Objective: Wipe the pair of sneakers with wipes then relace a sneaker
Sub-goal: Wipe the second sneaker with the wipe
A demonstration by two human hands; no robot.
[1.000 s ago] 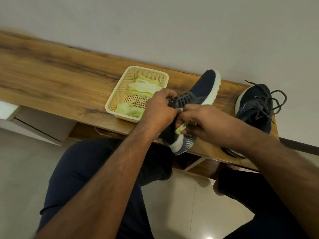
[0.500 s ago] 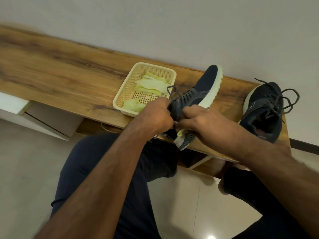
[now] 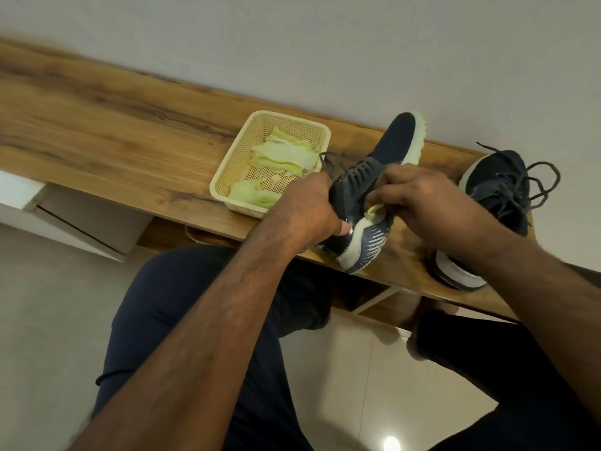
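Note:
A dark blue sneaker [image 3: 395,143] with a pale sole lies tilted on its side on the wooden shelf [image 3: 113,131], heel toward me. My left hand [image 3: 307,211] grips its heel and collar. My right hand [image 3: 422,198] holds a crumpled pale green wipe [image 3: 375,211] against the sneaker's side near the heel. The second dark sneaker [image 3: 497,187], laces loose, stands to the right on the shelf, partly hidden behind my right forearm.
A cream plastic basket [image 3: 244,148] holding several pale green wipes [image 3: 286,156] sits just left of the held sneaker. The wall runs close behind the shelf. My knees in dark trousers are below, over a pale tiled floor. A white drawer unit [image 3: 19,193] is at the left.
My right hand has shifted with the wipe along the sneaker's side toward the heel. The left hand keeps its grip. The camera view has moved slightly.

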